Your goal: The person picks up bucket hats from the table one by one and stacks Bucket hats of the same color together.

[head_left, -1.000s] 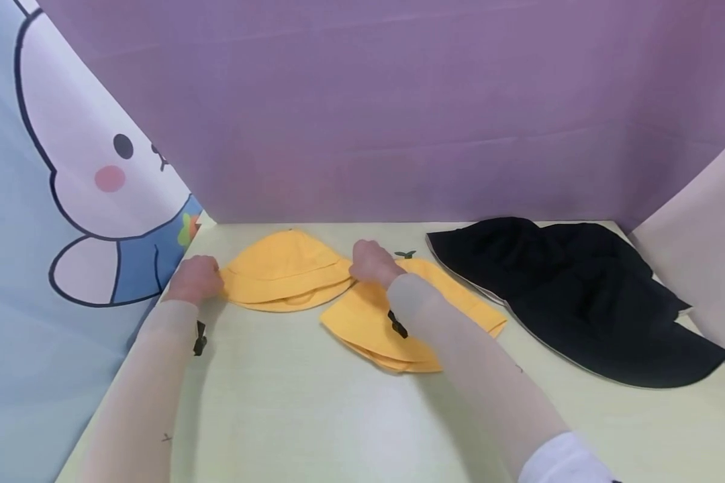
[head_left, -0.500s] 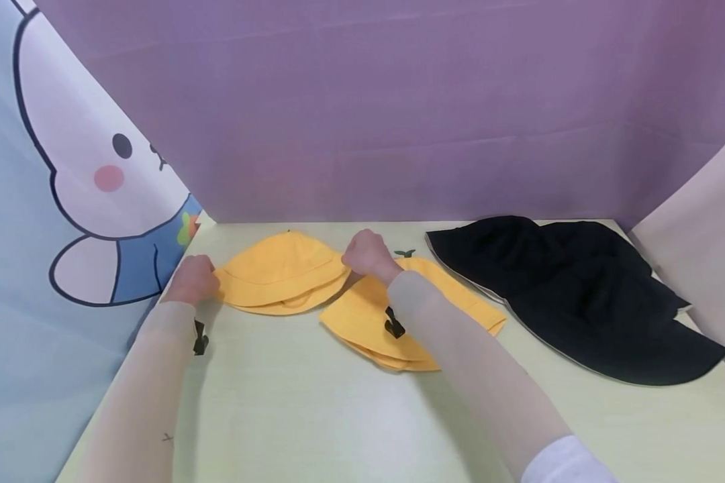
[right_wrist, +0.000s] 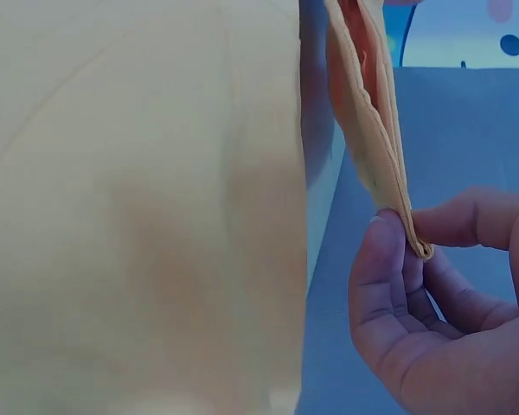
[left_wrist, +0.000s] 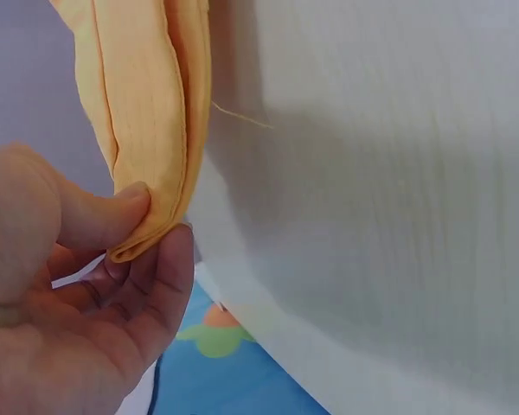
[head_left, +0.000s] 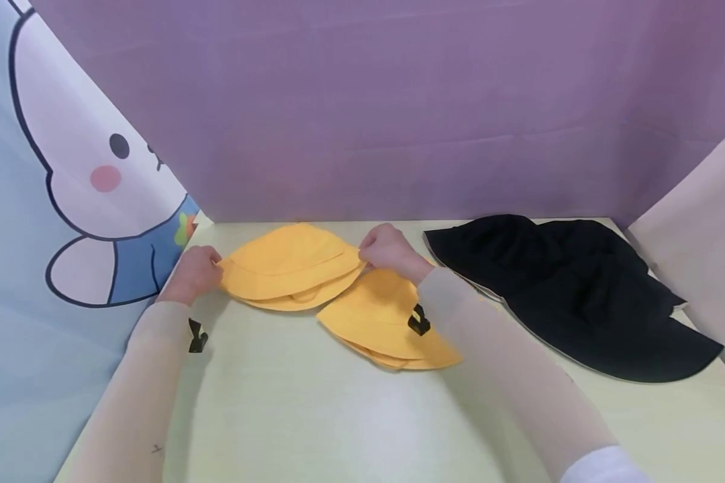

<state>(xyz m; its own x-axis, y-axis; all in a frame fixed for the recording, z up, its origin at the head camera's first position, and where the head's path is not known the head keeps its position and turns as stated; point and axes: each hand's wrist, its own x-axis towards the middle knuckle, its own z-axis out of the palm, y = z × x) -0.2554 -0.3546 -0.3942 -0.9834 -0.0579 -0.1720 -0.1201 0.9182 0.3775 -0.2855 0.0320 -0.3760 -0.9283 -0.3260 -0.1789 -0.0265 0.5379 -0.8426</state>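
Observation:
A yellow bucket hat (head_left: 290, 258), folded flat, is stretched between both hands at the back left of the table. My left hand (head_left: 192, 274) pinches the left corner of its brim between thumb and fingers, as the left wrist view shows with the folded brim (left_wrist: 151, 112). The opposite brim corner (right_wrist: 389, 173) is pinched by my right hand (head_left: 393, 251). Below the right forearm lies a second yellow bucket hat (head_left: 380, 322), also flattened, partly hidden by that arm. Its upper left edge is overlapped by the held hat in the head view.
Two black bucket hats (head_left: 556, 288), overlapping, lie flat at the right of the pale table (head_left: 314, 416). A purple backdrop (head_left: 399, 107) rises along the back edge, and a blue cloth with a cartoon rabbit (head_left: 84, 201) borders the left.
Both hands have lifted the left yellow hat slightly, and the right hand has shifted right with its corner. The second yellow hat and the black hats stay in place.

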